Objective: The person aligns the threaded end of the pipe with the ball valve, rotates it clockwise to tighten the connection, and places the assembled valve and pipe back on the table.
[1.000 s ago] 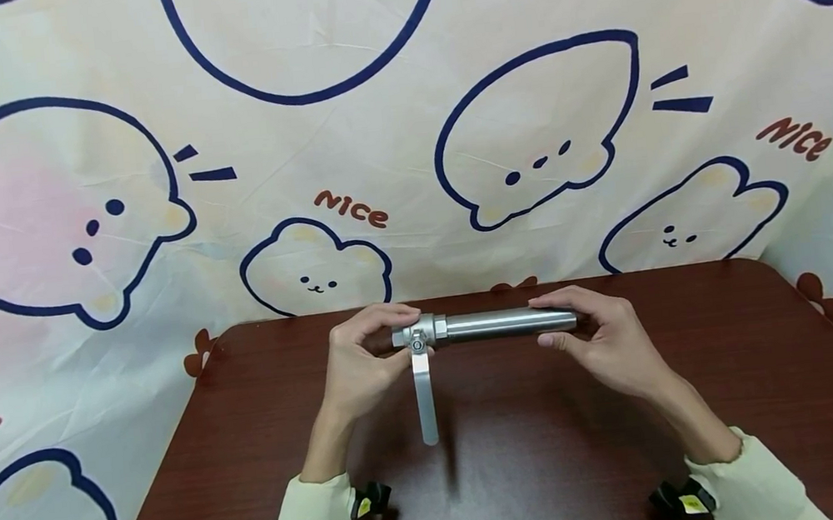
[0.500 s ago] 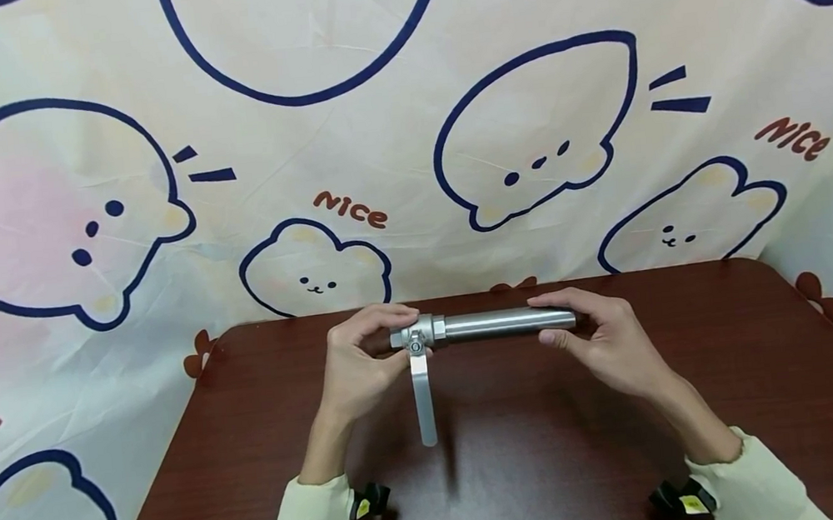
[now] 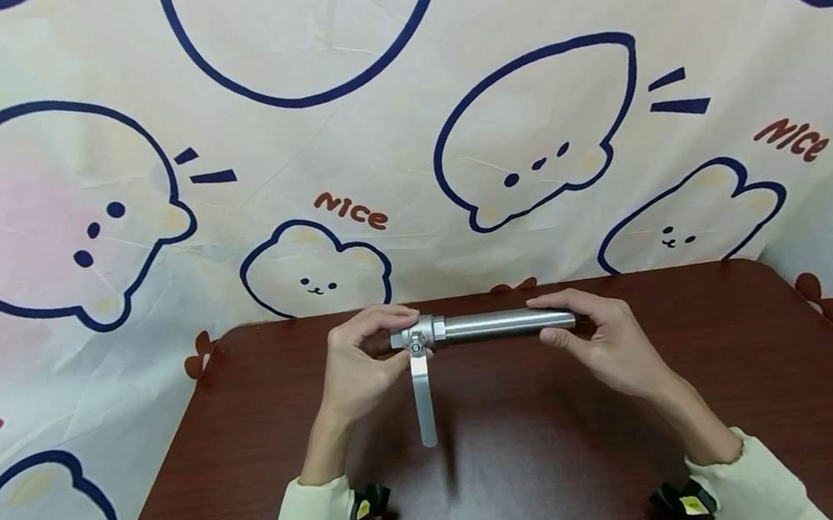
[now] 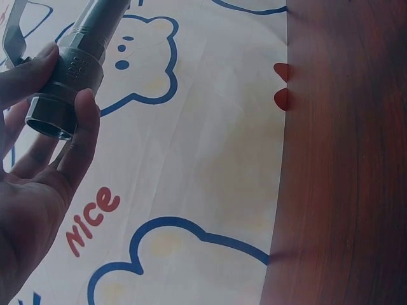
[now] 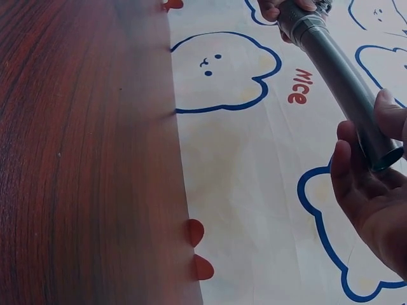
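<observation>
A steel ball valve point(image 3: 423, 331) is joined end to end with a straight steel pipe point(image 3: 498, 324), and the pair is held level above the table. Its flat lever handle point(image 3: 424, 401) points toward me, across the line of the pipe. My left hand point(image 3: 366, 365) grips the valve body between thumb and fingers; the left wrist view shows the valve's open hex end point(image 4: 52, 117). At the other end, my right hand point(image 3: 608, 342) holds the pipe between thumb and fingers. The pipe's hollow end point(image 5: 386, 157) shows in the right wrist view.
Below lies a dark red-brown wooden table point(image 3: 527, 467) with rounded far corners. A pale cloth point(image 3: 405, 144) printed with blue-outlined cartoon animals hangs behind it and along both sides. Black wrist cameras point(image 3: 372, 500) sit at the sleeves.
</observation>
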